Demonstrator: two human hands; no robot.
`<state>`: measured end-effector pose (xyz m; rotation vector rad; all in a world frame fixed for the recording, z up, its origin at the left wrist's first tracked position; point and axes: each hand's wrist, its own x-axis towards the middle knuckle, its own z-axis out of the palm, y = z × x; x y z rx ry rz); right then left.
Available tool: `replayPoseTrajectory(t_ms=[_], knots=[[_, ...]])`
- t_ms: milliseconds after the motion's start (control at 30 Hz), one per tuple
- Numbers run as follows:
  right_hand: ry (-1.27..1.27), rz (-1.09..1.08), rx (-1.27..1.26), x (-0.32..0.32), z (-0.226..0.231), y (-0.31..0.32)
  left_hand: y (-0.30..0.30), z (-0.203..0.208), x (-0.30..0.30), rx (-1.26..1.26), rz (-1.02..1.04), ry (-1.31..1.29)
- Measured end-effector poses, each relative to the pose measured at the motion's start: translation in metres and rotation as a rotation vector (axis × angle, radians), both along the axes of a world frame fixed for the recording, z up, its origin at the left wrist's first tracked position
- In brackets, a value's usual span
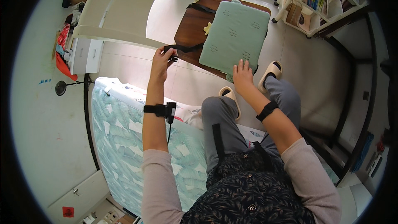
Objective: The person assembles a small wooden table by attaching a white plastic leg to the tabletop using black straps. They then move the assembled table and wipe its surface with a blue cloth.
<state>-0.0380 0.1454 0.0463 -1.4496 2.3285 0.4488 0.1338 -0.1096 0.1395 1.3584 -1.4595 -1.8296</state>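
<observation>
In the head view, the left hand (161, 60) pinches a black strap (188, 49) between thumb and fingers, near a dark buckle-like piece (173, 59); the right hand (243, 74) lies with its fingers extended upon the near edge of the green cushion (234, 35); its thumb is hidden, so I cannot tell whether it also grips from below.

The step in hand seems to be the handling of this strap while the cushion is steadied; to do it well, I judge, the left pinch should be firm and the strap flat, without twist; the right fingers should press gently, because the cushion looks soft and may slide.

The cushion lies to the right of the left pinch and farther from the body, directly under and beyond the right fingertips; the strap runs from the pinch rightward to the cushion's left side; the brown wooden surface (190, 27) is beneath; a second black strap (202, 8) lies farther beyond the left hand, to its right.
</observation>
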Motion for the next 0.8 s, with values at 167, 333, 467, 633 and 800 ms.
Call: replayPoseTrajectory(t_ms=[167,333,467,633,800], knots=[[0.024,0.042,0.005,0.0,-0.008,0.003,-0.014,-0.022,-0.042,-0.03,0.118,0.119],[0.121,0.063,-0.074,0.004,-0.016,0.009,-0.025,-0.059,-0.027,0.032,0.279,0.092],[0.167,0.073,-0.074,0.006,-0.02,0.008,-0.025,-0.075,0.002,-0.129,0.271,0.068],[0.184,0.06,-0.075,0.009,-0.024,0.007,-0.025,-0.06,0.008,-0.132,0.222,0.09],[0.144,0.039,-0.065,0.009,-0.027,0.006,-0.037,-0.051,-0.028,-0.034,0.115,0.205]])
